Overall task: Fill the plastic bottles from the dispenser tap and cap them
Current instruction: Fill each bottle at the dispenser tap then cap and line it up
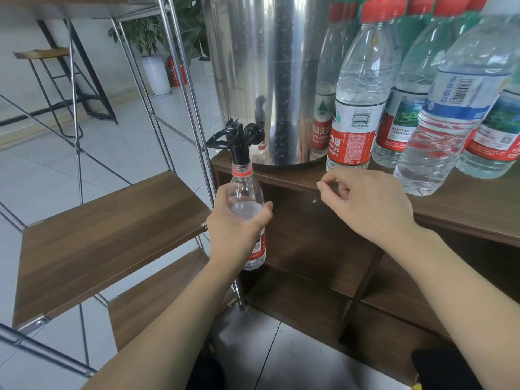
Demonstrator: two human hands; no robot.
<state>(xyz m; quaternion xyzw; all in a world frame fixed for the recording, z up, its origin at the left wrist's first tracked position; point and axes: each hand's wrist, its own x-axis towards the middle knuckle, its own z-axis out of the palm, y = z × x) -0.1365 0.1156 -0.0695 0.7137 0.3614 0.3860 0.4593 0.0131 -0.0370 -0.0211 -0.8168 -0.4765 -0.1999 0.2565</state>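
Observation:
A small clear plastic bottle with a red neck ring and red label is upright, its open mouth pushed up onto the black tap of the steel dispenser. My left hand grips the bottle around its middle. The lower part holds some water. My right hand hovers at the front edge of the wooden cabinet top, fingers loosely curled, with nothing visible in them. No cap for this bottle is in sight.
Several capped water bottles stand on the cabinet top right of the dispenser, some with red caps, one with a blue label. A metal-framed rack with wooden shelves stands to the left. Open cabinet compartments lie below.

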